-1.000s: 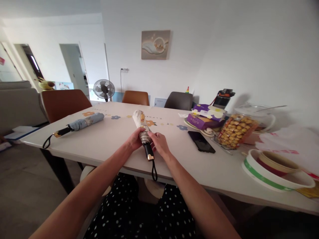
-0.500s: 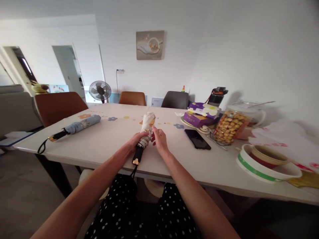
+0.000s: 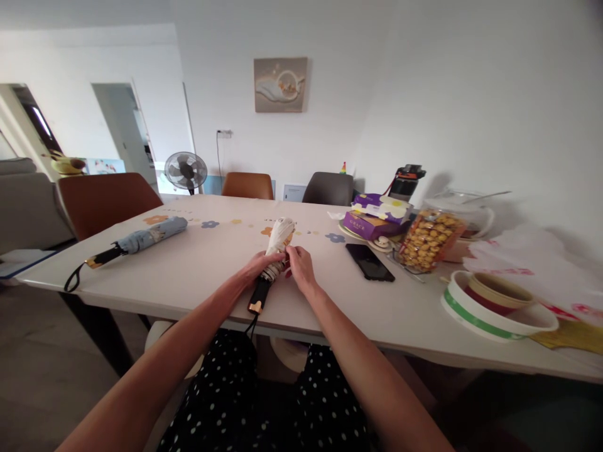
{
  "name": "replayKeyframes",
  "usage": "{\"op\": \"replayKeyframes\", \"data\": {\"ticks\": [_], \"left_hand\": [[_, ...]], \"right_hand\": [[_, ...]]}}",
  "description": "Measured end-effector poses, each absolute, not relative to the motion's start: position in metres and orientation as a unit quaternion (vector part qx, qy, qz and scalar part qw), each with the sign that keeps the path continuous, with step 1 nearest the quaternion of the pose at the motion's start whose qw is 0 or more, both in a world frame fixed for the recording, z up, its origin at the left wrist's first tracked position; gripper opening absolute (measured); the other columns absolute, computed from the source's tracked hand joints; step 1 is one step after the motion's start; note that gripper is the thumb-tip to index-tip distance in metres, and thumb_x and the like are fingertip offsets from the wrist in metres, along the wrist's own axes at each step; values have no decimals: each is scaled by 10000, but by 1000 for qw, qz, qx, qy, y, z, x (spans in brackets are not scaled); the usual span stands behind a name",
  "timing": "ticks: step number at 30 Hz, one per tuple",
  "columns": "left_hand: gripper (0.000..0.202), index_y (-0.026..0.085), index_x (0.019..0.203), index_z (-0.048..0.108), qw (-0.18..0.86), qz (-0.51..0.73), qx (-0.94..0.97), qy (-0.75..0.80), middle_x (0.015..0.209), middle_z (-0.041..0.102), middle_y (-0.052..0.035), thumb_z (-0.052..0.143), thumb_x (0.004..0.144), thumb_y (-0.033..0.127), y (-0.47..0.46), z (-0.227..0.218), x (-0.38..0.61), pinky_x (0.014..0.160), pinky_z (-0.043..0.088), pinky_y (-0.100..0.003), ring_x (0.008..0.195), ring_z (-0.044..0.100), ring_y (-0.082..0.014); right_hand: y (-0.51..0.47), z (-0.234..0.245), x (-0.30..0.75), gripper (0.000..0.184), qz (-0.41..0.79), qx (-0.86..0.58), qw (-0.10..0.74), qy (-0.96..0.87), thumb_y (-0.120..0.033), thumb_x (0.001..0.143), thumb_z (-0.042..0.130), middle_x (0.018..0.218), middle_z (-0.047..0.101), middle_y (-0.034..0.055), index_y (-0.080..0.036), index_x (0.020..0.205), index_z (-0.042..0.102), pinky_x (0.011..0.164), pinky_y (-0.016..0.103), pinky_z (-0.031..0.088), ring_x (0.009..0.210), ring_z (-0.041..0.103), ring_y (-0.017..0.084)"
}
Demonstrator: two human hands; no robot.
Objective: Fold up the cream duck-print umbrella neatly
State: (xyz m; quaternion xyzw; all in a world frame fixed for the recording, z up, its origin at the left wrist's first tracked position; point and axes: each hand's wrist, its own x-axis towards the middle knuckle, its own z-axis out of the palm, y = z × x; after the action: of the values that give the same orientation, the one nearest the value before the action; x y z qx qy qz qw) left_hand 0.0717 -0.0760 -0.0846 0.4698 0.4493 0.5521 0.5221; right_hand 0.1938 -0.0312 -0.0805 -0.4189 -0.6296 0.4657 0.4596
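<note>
A folded white umbrella [image 3: 281, 233] lies in front of me, its black handle with a gold-coloured end pointing toward me. My left hand [image 3: 260, 262] is closed around its lower canopy, the thumb across the top. On the other side, my right hand [image 3: 299, 263] is closed, thumb and fingers pinching at the umbrella's side near the left thumb. Exactly what the right fingertips grip, fabric or strap, is too small to tell. Off to the left rests a folded light-blue umbrella [image 3: 153, 235] with a black handle and wrist loop.
The white table [image 3: 198, 276] has flower patterns. At right are a black phone [image 3: 370, 262], purple boxes [image 3: 377, 224], a jar of round snacks [image 3: 431, 238], a dark bottle [image 3: 405, 183], paper bowls [image 3: 499, 307] and a plastic bag [image 3: 522, 260]. Chairs [image 3: 247, 186] line the far side.
My right hand's fingers have drawn together and come in against the white umbrella's side, near my left thumb. The left hand keeps its hold. The view has shifted slightly.
</note>
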Motion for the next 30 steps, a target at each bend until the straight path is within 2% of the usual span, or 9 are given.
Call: {"op": "replayKeyframes", "data": {"ticks": [9,15,23,30], "left_hand": [[286,98,770,619,529,544,480,441,697,592,-72,657,705,375,-79,-83,71,524,382,-222,577,522,-104],[303,90,808,590,537,537,474,446,702,569,-54,638,705,371,-78,-85,69,511,376,-207,548,501,-80],[295,84,826,582,539,529,502,421,721,571,-70,607,718,357,-78,-85,67,590,408,-205,628,530,-98],[290,89,829,580,549,537,482,423,699,562,-58,622,696,344,-80,-83,68,534,392,-201,577,512,-87]], "right_hand": [[-36,-74,196,214,416,-439,453,-655,-165,795,443,448,475,-42,-204,588,404,298,191,316,310,445,93],[-36,-74,196,205,422,-426,456,-658,-173,804,395,416,472,-43,-200,600,406,331,198,338,317,462,104],[-34,-76,196,208,431,-412,467,-653,-181,789,383,395,473,-35,-199,584,411,326,205,342,307,473,117],[-35,-75,196,176,446,-413,463,-645,-199,783,401,417,489,-33,-197,609,427,343,212,355,322,475,117]]}}
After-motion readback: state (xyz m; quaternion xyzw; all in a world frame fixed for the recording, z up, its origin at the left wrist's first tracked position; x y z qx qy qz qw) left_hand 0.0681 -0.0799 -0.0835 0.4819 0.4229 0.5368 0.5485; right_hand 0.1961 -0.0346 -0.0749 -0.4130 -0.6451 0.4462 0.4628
